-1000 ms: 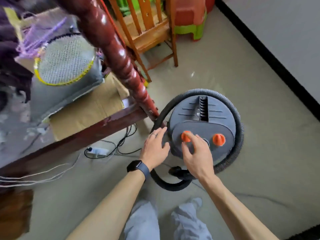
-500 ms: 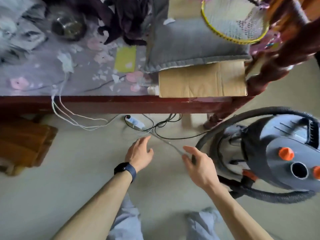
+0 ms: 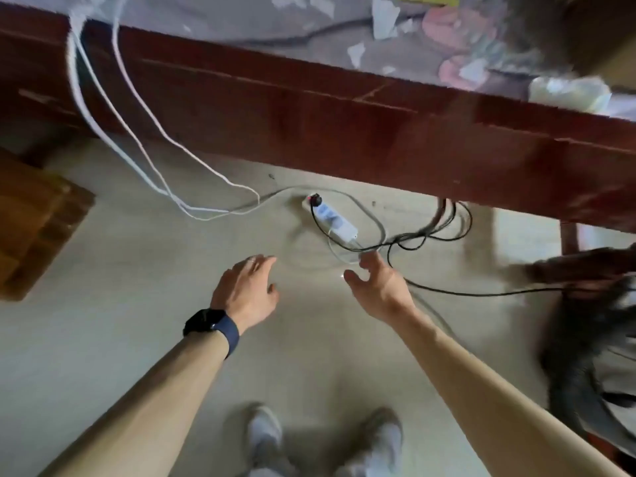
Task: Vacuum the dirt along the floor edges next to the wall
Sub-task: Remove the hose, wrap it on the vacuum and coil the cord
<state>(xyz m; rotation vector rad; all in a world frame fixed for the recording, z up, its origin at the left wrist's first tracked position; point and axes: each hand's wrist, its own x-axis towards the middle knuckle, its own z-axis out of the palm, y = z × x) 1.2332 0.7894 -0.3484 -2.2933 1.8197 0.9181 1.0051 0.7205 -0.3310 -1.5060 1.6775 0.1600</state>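
A: Step?
B: Setup, prob. power hookup; no edge vacuuming yet. Your left grip [image 3: 246, 290] is released, over the floor. Power strip [image 3: 331, 218] lies just ahead.
A: Right side?
B: Right grip [image 3: 378, 287] is released, fingers spread, near the black cord [image 3: 481, 293]. Vacuum [image 3: 585, 339] sits well right of both grips, blurred, ungrasped. Next: find the plug, seat it square.

Blurred and cropped
Your vacuum [image 3: 581, 346] smears into the right edge; your shoes [image 3: 265, 438] are cut by the bottom edge
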